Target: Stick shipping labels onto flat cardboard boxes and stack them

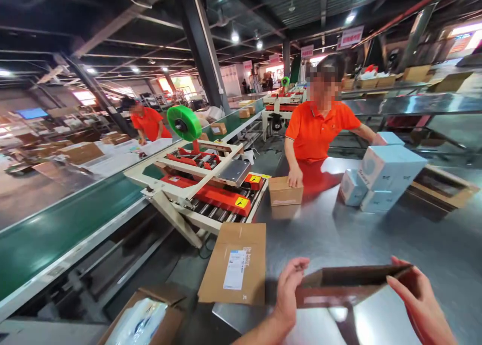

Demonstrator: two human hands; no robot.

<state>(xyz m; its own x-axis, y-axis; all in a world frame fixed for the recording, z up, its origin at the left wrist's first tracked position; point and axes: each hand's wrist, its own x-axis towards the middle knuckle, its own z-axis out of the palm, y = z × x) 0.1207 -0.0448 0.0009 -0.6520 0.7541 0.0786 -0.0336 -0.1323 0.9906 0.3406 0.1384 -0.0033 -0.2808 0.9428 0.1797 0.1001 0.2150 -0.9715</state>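
A brown cardboard box [331, 296], open at the top, is between my two hands over the steel table [316, 247]. My left hand [289, 290] is at its left end, palm toward the box, fingers apart and curled slightly; whether it touches the box is hard to tell. At the right end, my right hand [417, 290] grips the rim, thumb on the near side and fingers behind. The inside of the box looks dark, and its contents cannot be seen. Left of my left hand lies a flat brown carton [214, 279] with a white label.
Across the table a person in orange [320, 129] touches a small closed carton [280, 194] and light blue boxes [391, 169]. A taping machine [211, 184] and green conveyor [75, 209] stand left. An open carton [173, 317] holds plastic-wrapped contents below.
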